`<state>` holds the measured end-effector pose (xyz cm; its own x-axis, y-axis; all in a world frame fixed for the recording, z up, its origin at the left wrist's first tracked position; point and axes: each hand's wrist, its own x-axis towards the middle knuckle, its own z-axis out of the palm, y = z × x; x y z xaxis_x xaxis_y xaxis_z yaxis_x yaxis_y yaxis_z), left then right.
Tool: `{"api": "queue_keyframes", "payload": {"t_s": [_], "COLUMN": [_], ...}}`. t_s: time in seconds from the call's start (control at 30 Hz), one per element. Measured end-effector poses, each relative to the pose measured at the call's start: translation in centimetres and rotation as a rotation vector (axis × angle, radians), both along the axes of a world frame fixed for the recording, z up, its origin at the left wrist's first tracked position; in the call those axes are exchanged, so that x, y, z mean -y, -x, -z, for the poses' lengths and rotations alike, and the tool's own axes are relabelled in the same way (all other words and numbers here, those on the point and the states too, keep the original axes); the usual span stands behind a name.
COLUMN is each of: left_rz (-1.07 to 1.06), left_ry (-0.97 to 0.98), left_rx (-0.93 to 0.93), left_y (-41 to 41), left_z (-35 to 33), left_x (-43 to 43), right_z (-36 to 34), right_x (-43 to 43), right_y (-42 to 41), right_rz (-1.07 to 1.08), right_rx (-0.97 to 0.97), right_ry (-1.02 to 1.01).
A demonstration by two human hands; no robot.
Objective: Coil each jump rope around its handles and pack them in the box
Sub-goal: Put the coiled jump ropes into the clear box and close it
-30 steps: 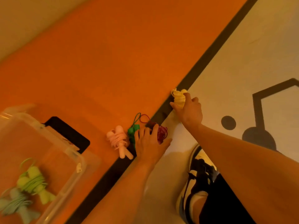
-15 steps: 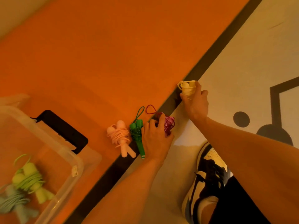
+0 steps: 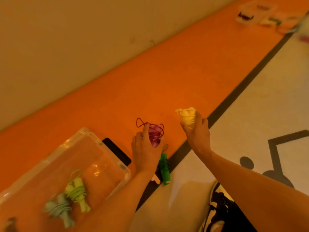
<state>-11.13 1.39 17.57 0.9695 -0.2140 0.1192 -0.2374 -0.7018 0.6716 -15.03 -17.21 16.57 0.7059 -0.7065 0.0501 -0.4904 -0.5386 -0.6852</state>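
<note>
magenta rope (image 3: 155, 133) in left hand (image 3: 146, 148) | yellow rope (image 3: 188, 118) in right hand (image 3: 198, 133)

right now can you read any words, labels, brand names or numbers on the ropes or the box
None readable.
Clear box: a small pale sticker on its rim, too blurred to read.
Coiled ropes in the left hand and right hand: no print visible.

Warm orange cast throughout; motion blur softens everything, glare is seen on the clear box (image 3: 107, 149).
</note>
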Motion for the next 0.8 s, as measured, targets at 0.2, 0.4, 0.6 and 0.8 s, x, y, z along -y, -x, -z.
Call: {"api": "queue_keyframes", "payload": {"t_s": [0.2,0.4,0.6,0.8], "left_rz": [-0.198,-0.388,-0.537,-0.547], "left_ry": [0.032,-0.002,0.051,0.125], "left_rx": [0.080,0.116,0.032,-0.088], "left_y": [-1.3,-0.7,0.0,-0.5], "left_z": [-7.4,-10.5,-8.4,-2.5], "left_x": [-11.9,-24.4,-29.7,-28.3], "right_z": [-8.0,-11.5,-10.3,-4.0], "right_x": [-10.3,-22.1,-30.0,-32.0], "right_y": [-2.6,-4.4,-4.8,-6.4], "right_rz": [-0.233,-0.475,-0.609,-0.691], "right_rx": [0.129,0.215,0.122,-0.076], "right_ry": [0.042,-0.011,-0.041,-0.136]}}
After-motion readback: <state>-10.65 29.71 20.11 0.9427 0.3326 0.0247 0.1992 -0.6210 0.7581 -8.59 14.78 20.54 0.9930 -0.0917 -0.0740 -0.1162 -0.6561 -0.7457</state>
